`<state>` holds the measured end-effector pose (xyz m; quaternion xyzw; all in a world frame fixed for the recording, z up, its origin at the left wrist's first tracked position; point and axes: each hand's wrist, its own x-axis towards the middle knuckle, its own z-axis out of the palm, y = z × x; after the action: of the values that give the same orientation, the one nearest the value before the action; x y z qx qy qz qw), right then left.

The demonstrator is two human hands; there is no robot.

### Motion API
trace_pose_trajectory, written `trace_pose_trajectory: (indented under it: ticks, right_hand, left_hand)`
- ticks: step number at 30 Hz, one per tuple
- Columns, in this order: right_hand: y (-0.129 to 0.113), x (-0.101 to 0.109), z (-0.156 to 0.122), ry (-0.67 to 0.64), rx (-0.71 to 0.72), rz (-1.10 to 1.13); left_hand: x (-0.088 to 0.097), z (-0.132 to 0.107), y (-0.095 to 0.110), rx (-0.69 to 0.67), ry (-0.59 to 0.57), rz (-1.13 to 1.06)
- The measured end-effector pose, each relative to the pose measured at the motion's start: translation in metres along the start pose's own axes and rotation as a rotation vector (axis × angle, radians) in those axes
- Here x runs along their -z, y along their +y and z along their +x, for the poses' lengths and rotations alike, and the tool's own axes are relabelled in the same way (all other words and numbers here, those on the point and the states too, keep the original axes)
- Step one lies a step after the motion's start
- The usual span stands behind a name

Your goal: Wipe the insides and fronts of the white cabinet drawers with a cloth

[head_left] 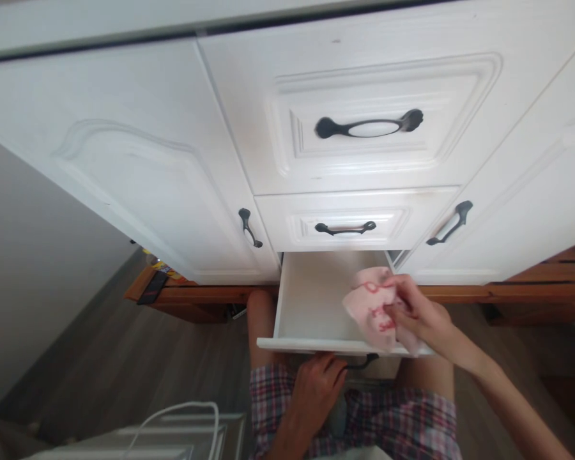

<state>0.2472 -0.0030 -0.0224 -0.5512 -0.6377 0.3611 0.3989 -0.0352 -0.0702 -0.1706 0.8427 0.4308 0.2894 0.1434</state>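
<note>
In the head view, the lowest drawer (311, 300) of a white cabinet is pulled out, its white inside showing. My right hand (419, 316) is closed on a crumpled pink cloth (371, 300) with red markings, held over the drawer's right side near its front edge. Part of the cloth hangs at the front panel. Below that panel, my left hand (319, 383) has its fingers curled round the left end of the dark drawer handle (367, 363); the fingertips are partly hidden.
Two shut drawers with dark handles (368, 124) sit above, between cabinet doors (138, 185). A wooden bench (172, 294) runs beneath, with a dark flat object (152, 287) at its left end. A white cable (191, 404) loops at lower left. My knees flank the open drawer.
</note>
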Motion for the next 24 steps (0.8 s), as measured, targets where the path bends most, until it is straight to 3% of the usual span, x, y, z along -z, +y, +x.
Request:
trace_pose_trajectory:
  ticks: [2,4,6,12,18,24]
  right_hand:
    - [0.002,-0.022,0.031,-0.293,0.075,-0.089]
    - [0.013,-0.046,0.068,-0.429,0.186,-0.183]
    - [0.028,-0.070,0.108,-0.442,0.276,-0.312]
    - [0.065,-0.140,0.203,-0.324,0.306,-0.516]
    - [0.095,-0.191,0.226,-0.369,0.446,-0.720]
    - [0.111,-0.194,0.213,-0.426,0.531,-0.875]
  left_hand:
    - [0.000,0.001,0.002,0.000,0.017,-0.006]
    - [0.000,0.001,0.004,-0.004,0.038,-0.016]
    - [0.000,0.002,0.006,-0.014,0.066,-0.023]
    - [-0.007,-0.001,0.008,-0.025,0.215,-0.051]
    - [-0.021,-0.010,0.012,0.012,0.334,-0.059]
    - [-0.035,-0.019,0.013,0.030,0.399,-0.095]
